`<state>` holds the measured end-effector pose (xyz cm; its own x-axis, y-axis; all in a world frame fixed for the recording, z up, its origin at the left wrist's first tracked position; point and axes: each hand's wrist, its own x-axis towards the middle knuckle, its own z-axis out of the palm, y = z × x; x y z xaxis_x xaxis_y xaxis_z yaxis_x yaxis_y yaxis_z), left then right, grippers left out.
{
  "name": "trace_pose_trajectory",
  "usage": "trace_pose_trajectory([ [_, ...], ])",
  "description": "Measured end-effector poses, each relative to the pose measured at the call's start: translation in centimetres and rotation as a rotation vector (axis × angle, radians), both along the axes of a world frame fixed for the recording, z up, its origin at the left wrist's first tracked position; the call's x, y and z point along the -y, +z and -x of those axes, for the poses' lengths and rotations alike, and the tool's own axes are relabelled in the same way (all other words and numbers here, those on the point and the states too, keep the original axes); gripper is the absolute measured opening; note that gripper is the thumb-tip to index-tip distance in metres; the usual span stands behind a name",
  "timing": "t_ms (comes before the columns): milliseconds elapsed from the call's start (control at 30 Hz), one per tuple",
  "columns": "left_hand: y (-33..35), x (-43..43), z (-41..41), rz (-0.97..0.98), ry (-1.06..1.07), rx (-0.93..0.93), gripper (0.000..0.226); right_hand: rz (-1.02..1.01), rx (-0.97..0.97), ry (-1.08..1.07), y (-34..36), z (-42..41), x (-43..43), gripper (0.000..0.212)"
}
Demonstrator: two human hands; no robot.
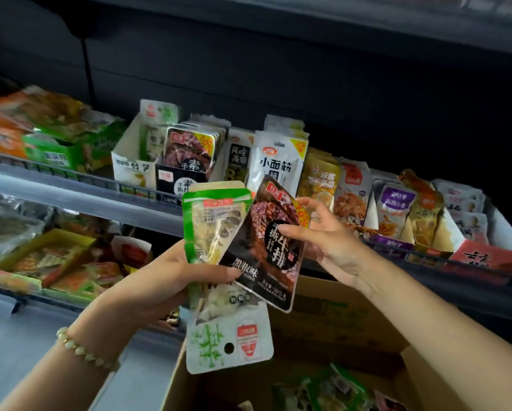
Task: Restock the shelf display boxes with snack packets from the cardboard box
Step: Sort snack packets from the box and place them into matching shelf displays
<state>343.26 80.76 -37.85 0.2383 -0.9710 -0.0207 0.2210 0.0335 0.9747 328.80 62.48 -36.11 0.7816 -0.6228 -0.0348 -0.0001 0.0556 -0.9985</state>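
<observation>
Midway, it seems: the left hand point(171, 271) grips a fan of packets point(210, 226) above the cardboard box point(352, 315), which holds more, the right hand point(326, 244) pinches the dark packet point(260, 280), and the shelf boxes point(128, 170) look part full

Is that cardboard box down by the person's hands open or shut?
Open. The cardboard box has its flaps spread apart, and green packets show lying loose inside it.
</observation>
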Motion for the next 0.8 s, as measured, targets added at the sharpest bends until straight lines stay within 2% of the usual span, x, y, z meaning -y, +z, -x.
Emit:
trace_pose_trajectory([
  [100,0.0,-1.5,-3.3,0.006,0.012,-0.052,0.024,-0.047,-0.007,0.079,0.9,-3.5,-0.6,0.071],
  [200,0.1,-1.9,-5.7,-0.017,0.148,-0.072,0.031,0.022,-0.024,0.076,1.7,-6.8,-0.6,0.072],
  [333,0.1,-1.5,-8.8,-0.019,0.344,-0.142,0.032,0.269,-0.007,-0.042,3.6,-11.3,-0.1,0.071],
  [400,-0.3,-1.5,-10.4,0.0,0.472,-0.208,0.022,0.385,0.091,-0.116,5.2,-13.5,0.3,0.066],
  [467,-0.9,-1.7,-11.6,0.031,0.556,-0.284,0.021,0.508,0.188,-0.213,6.9,-15.6,1.1,0.061],
  [633,-1.4,-2.3,-12.7,0.104,0.523,-0.386,0.021,0.747,0.27,-0.395,9.0,-20.8,3.2,0.063],
  [733,-1.3,-2.6,-13.1,0.127,0.482,-0.376,0.021,0.949,0.246,-0.336,8.6,-22.7,3.8,0.06],
  [800,-1.3,-2.6,-13.2,0.115,0.488,-0.35,0.019,1.015,0.183,-0.259,7.6,-23.4,3.9,0.059],
])
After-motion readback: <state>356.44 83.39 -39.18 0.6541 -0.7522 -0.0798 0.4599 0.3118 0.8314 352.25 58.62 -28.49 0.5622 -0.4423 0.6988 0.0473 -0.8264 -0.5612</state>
